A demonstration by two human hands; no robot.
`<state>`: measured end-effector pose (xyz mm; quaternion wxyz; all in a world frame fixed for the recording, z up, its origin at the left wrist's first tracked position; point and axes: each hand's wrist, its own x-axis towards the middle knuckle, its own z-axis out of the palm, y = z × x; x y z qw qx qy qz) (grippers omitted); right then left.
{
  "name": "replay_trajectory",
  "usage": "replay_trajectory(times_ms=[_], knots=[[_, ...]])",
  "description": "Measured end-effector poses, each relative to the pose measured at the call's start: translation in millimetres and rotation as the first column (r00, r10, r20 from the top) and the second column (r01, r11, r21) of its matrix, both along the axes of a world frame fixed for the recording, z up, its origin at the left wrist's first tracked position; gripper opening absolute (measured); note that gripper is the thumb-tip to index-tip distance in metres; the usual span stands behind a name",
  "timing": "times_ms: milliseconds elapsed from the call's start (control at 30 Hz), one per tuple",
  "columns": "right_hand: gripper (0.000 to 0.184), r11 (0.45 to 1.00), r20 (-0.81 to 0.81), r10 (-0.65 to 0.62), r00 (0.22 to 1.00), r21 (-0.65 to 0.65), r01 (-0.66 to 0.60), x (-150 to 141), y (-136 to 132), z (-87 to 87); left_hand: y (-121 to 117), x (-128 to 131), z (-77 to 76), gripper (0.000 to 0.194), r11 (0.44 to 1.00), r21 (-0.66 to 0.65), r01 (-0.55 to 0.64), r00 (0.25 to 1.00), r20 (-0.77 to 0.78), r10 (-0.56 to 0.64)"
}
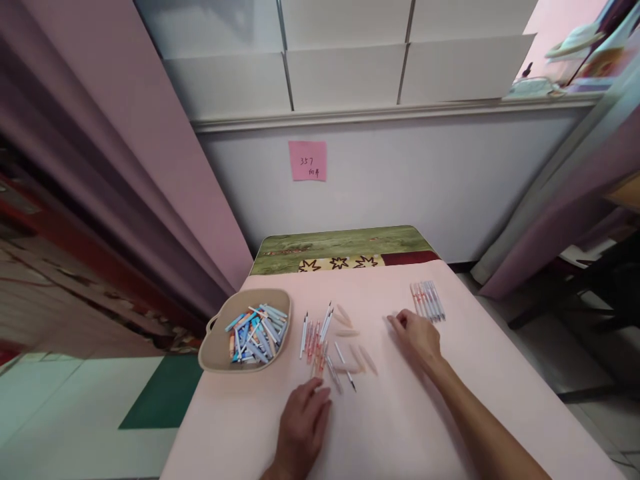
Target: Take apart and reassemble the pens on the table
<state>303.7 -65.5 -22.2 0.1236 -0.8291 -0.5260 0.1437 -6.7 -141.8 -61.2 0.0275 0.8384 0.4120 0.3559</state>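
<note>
Beside a loose group of pen parts, my left hand (303,427) rests low over the table, its fingers loosely stretched out. Its fingertips are at the lower ends of clear barrels with reddish print (314,337). White refills with dark tips (345,367) lie around them, along with several translucent pinkish pieces (367,359). Farther right, my right hand (417,339) has thumb and forefinger pinched together just above the cloth. Whatever is between those fingertips is too small to make out. Just past that hand, a neat row of pens (427,301) lies side by side.
A beige handled basket (210,357) full of blue, white and orange pen parts stands at the table's left. Pale pink cloth (390,427) covers most of the table. Behind it is a white wall with a pink note (307,161); purple curtains (170,133) hang at the left.
</note>
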Motion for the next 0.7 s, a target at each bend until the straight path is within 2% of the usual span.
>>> replay_trajectory(times_ms=[67,100,200,300,433,533,633,700], knots=[[0.036,0.997,-0.118,0.069,0.991,0.051,-0.064,-21.7,-18.8,-4.0,12.8,-11.3,1.8,0.028,0.988,-0.089,-0.129,0.991,0.028,0.132],[0.035,0.995,-0.162,0.084,0.983,0.067,-0.074,-31.2,-26.9,-5.7,19.1,-15.1,3.2,0.027,0.979,-0.135,-0.151,0.987,0.034,0.157],[0.030,0.993,-0.255,0.096,0.962,0.091,-0.075,-51.5,-44.7,-8.2,29.8,-18.1,6.8,0.026,0.964,-0.243,-0.111,0.991,0.044,0.125],[0.021,0.992,-0.303,0.109,0.947,0.098,-0.082,-59.4,-54.1,-6.0,26.7,-12.9,6.7,0.021,0.949,-0.312,-0.051,0.993,0.083,0.081],[0.014,0.987,-0.308,0.144,0.940,0.114,-0.114,-64.7,-58.5,0.9,19.4,-6.8,3.6,0.011,0.929,-0.370,-0.024,0.985,0.152,0.086],[0.012,0.974,-0.316,0.222,0.923,0.112,-0.196,-77.2,-60.0,5.6,20.7,-6.2,3.1,0.009,0.919,-0.394,-0.024,0.976,0.189,0.106],[0.013,0.955,-0.248,0.294,0.923,0.050,-0.291,-96.9,-62.5,7.5,23.2,-6.0,4.5,0.010,0.912,-0.408,-0.035,0.968,0.213,0.132],[0.014,0.950,-0.166,0.304,0.938,-0.025,-0.312,-108.8,-63.6,6.9,22.5,-4.8,5.7,0.010,0.913,-0.407,-0.035,0.968,0.214,0.133]])
